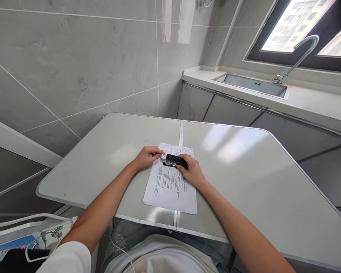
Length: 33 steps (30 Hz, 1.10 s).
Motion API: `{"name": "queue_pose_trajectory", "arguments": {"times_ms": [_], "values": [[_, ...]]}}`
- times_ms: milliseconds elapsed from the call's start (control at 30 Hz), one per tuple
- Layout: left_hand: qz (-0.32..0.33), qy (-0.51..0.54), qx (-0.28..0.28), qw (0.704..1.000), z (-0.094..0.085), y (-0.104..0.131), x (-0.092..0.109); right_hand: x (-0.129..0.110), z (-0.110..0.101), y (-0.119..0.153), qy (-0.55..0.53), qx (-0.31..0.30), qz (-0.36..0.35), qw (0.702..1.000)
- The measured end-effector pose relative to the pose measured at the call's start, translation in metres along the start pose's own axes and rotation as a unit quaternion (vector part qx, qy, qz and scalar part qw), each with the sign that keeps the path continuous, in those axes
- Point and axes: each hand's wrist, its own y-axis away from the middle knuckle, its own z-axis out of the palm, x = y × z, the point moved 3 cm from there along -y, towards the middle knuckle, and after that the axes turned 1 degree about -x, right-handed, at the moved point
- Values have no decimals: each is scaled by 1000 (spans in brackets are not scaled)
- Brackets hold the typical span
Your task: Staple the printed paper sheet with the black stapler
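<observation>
A black stapler (174, 160) lies over a printed sheet of paper (170, 189) on the table. My right hand (192, 169) is wrapped round its right end, thumb on the near side and fingers on the far side. A shiny, see-through or metal part juts from the stapler's left end. There my left hand (148, 156) rests over the paper's left edge, its thumb and fingertips drawn together beside that part. What the left fingertips pinch, if anything, is too small to make out. Beyond the left hand lies a small grey strip (146, 140), which looks like staples.
The light folding table (230, 182) has a metal seam down its middle. At the back right are a counter with a sink (252, 84) and a tall faucet (304, 51). Left of me, a white cable (30, 217) runs above a shelf with a dark object and a colourful print.
</observation>
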Motion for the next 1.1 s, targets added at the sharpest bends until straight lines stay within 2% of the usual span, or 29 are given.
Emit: {"name": "queue_pose_trajectory", "arguments": {"times_ms": [133, 200, 367, 567, 733, 833, 900, 967, 1033, 1100], "values": [[-4, -3, -51, 999, 2, 2, 3, -2, -1, 0, 0, -5, 5, 1000], [-5, -14, -57, 998, 1, 2, 4, -3, -1, 0, 0, -7, 4, 1000], [2, -27, -20, 999, -6, 1, 3, -4, -1, 0, -1, -9, 4, 1000], [-16, -10, -5, 1000, -3, 0, -3, -3, -2, -1, -3, -9, 3, 1000], [-72, 34, 79, 994, -5, -1, -10, -2, -5, -1, -9, -6, 16, 1000], [-59, 11, 100, 993, -15, -1, -8, -1, -6, -1, -8, -5, 17, 1000], [-31, -46, 64, 996, -24, 0, -5, 1, -7, -1, -8, -4, 16, 1000], [-20, -91, -16, 995, -33, 3, -5, 3, -7, -1, -6, 1, 19, 1000], [-34, -106, -91, 990, -39, 8, -8, 6, -9, -1, -1, 12, 27, 1000], [-52, -111, -126, 984, -39, 11, -12, 8, -10, -2, 5, 20, 34, 999]]}}
